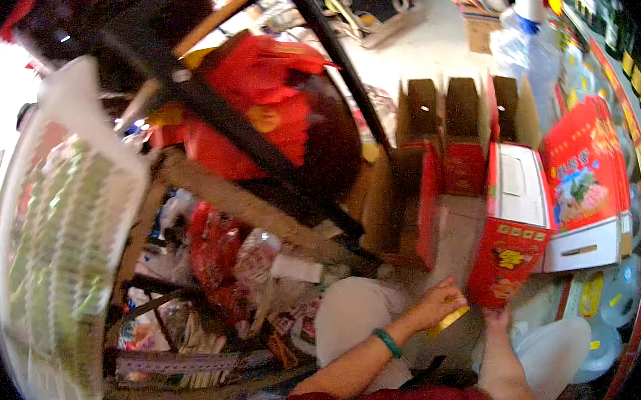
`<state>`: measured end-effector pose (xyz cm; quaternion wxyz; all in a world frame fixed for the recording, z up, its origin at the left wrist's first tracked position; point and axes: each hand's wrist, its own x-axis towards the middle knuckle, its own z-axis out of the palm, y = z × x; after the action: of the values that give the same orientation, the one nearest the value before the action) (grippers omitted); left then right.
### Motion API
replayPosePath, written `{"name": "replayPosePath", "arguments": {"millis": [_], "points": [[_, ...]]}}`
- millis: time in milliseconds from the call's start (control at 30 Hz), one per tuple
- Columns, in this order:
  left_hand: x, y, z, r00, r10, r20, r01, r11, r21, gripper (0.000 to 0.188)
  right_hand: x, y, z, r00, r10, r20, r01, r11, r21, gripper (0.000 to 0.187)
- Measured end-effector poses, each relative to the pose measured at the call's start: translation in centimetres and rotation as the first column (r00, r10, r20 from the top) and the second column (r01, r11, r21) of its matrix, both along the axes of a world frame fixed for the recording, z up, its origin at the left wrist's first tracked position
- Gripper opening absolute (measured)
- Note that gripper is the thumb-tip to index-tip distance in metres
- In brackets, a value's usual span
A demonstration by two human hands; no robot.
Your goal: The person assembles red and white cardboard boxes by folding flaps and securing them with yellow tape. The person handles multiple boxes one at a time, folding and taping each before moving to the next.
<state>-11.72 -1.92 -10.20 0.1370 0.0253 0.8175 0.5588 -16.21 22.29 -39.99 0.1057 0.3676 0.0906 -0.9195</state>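
My left hand (437,306), with a green bracelet (387,342) on its wrist, is just left of a red carton, fingers curled. A shiny yellow strip (449,320) shows at the hand's lower edge; blur hides its exact kind. My right hand (495,319) grips the near lower edge of the red carton (504,263), its fingertips partly hidden by it. This carton is tilted toward me, with a white panel (521,181) on its upper part.
Several open cartons (462,136) stand beyond my hands. Flattened red cartons (583,167) lean at the right beside clear bottles (601,346). A dark-framed table (253,141) with red bags (257,106) is at left, next to a white crate (86,91) holding green produce.
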Motion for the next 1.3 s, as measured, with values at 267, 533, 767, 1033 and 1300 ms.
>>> {"name": "replayPosePath", "arguments": {"millis": [267, 533, 767, 1033, 1300], "points": [[-0.2, -0.7, 0.7, 0.994, 0.094, 0.046, -0.094, 0.996, -0.005, 0.026, -0.6, 1.7, 5.4, 0.961, -0.119, 0.249, 0.128, 0.992, -0.018, 0.043], [0.9, -0.2, 0.3, 0.995, 0.097, -0.031, -0.097, 0.995, 0.016, 0.019, -0.6, 0.0, 11.8, 0.982, -0.070, 0.178, 0.085, 0.993, -0.081, 0.044], [1.6, -1.2, -4.3, 0.967, 0.058, -0.249, -0.076, 0.995, -0.063, 0.022, 0.3, -1.5, 14.0, 0.964, 0.032, -0.262, -0.059, 0.994, -0.096, 0.047], [2.4, -1.4, -6.1, 0.972, 0.113, -0.204, -0.111, 0.994, 0.022, 0.029, 0.0, -1.7, 15.9, 0.864, 0.202, -0.462, 0.056, 0.872, 0.486, 0.045], [3.3, -1.0, -5.4, 0.970, 0.150, -0.190, -0.155, 0.988, -0.007, 0.019, 0.8, -1.5, 19.9, 0.895, 0.269, -0.355, -0.087, 0.888, 0.452, 0.049]]}}
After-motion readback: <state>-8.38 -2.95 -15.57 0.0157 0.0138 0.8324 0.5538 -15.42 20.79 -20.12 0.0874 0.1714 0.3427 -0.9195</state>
